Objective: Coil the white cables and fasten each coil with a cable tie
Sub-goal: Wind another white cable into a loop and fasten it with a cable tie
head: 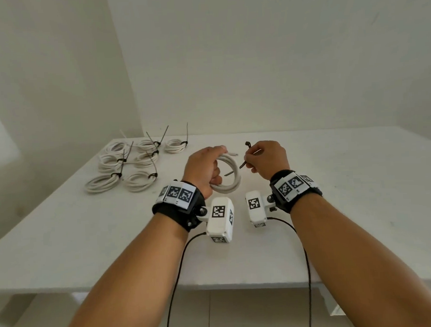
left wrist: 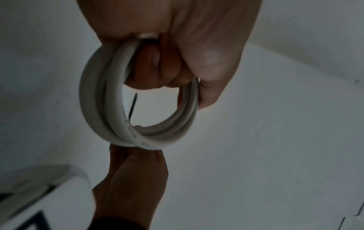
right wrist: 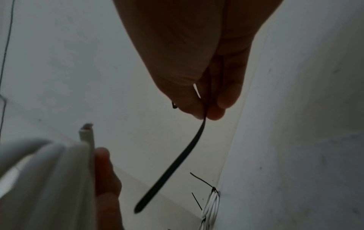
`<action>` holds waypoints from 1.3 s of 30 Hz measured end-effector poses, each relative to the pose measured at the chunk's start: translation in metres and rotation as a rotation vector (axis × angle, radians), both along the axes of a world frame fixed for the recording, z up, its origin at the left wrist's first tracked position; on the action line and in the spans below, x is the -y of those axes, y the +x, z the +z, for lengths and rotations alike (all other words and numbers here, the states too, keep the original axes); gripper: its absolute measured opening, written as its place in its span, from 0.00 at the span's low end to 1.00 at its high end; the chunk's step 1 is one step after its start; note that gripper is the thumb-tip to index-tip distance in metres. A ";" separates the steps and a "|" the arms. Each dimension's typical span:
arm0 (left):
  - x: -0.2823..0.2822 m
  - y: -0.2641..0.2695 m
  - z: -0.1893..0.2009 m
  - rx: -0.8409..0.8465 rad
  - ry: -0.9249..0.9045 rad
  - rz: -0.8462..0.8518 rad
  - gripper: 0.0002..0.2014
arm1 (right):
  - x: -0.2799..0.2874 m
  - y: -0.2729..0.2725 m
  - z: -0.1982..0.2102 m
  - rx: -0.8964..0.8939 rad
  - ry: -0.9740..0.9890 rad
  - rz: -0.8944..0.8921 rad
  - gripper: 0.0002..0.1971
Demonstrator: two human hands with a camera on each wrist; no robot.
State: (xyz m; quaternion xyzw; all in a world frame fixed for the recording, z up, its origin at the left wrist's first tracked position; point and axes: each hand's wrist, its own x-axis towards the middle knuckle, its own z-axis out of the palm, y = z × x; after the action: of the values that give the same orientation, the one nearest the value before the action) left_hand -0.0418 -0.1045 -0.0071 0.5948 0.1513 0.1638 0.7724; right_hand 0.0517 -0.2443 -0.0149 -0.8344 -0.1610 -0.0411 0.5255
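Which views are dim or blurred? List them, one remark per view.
Head view: bright, even light, sharp on the coil and cable tie; edges bowed by the wide lens. Left wrist view: dim, left hand in shadow, coil fairly sharp. Right wrist view: dim, near coil blurred, right hand backlit.

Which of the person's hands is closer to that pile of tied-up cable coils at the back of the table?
Left. The left hand, gripping a white coil, is just right of the tied coils; the right hand, pinching a black cable tie, is farther right.
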 end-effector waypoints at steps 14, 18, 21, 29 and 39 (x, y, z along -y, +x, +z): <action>0.016 0.022 -0.025 -0.098 0.035 -0.132 0.10 | 0.006 -0.004 0.001 -0.429 0.337 0.345 0.07; 0.015 0.023 -0.027 -0.123 0.073 -0.112 0.10 | 0.009 -0.001 0.004 -0.464 0.330 0.364 0.14; 0.013 0.024 -0.028 -0.139 0.090 -0.111 0.16 | 0.007 -0.002 0.002 -0.450 0.392 0.374 0.11; 0.000 0.019 -0.023 -0.149 0.033 -0.152 0.19 | 0.010 -0.012 0.011 -0.390 0.405 0.407 0.03; -0.001 0.022 -0.020 -0.077 -0.147 0.198 0.15 | 0.009 -0.035 0.017 0.166 -0.304 0.607 0.13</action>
State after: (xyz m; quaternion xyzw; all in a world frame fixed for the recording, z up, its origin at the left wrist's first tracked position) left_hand -0.0195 -0.1035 -0.0275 0.5246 0.2503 0.2047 0.7875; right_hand 0.0169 -0.2531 0.0020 -0.8109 -0.4483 0.0738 0.3688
